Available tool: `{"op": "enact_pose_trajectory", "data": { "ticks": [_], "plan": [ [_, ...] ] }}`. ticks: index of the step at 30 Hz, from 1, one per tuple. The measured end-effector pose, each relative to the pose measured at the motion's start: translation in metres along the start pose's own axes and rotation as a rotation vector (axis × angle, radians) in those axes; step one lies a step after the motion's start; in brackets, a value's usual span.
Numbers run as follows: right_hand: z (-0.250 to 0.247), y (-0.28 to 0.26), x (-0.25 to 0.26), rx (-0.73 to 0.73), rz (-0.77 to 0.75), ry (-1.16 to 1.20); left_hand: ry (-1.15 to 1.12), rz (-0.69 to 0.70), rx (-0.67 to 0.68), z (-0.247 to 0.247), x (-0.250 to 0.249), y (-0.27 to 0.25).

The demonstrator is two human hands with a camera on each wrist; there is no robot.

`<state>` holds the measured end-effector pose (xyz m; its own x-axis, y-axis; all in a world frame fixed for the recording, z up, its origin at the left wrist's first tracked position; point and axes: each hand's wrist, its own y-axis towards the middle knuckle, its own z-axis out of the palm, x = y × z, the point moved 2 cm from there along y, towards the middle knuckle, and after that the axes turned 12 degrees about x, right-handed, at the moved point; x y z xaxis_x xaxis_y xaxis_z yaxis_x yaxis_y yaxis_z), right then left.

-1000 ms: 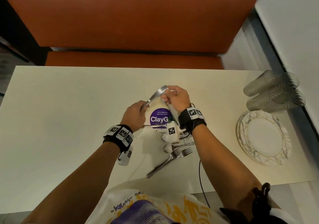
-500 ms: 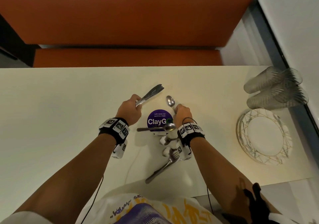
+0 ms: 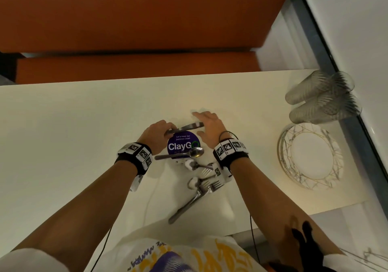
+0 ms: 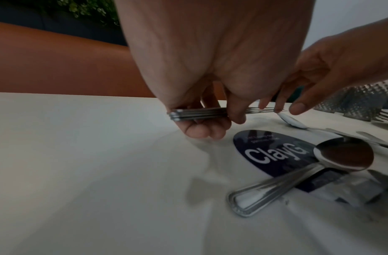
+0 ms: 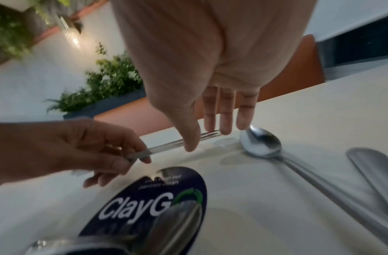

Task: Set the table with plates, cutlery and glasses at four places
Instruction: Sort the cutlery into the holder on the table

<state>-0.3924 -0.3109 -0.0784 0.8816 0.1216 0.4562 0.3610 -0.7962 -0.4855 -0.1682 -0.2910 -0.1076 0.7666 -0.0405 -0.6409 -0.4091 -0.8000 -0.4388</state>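
Item: forks (image 4: 199,114), stacked, pinched by left hand (image 3: 156,133) at sticker's (image 3: 182,145) 12 o'clock. Right hand (image 3: 210,127) fingers straight, empty, beside tines. Advice: peel one fork, probably the top.

Cut off by the frame edge: lower spoon (image 5: 114,238), knife (image 5: 372,174). Partly hidden under the right wrist (image 3: 228,152): loose forks (image 3: 206,187). Blurred: plants (image 5: 105,82).
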Motion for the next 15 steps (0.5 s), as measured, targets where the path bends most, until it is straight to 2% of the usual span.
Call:
{"op": "enact_pose_trajectory", "data": {
  "ticks": [6, 15],
  "plan": [
    [0.008, 0.023, -0.004, 0.067, -0.062, -0.084, 0.033, 0.035, -0.05, 0.002, 0.005, 0.005],
    [0.02, 0.034, -0.012, -0.03, -0.099, -0.028, 0.151, -0.004, -0.232, 0.005, 0.01, 0.011]
  ]
}}
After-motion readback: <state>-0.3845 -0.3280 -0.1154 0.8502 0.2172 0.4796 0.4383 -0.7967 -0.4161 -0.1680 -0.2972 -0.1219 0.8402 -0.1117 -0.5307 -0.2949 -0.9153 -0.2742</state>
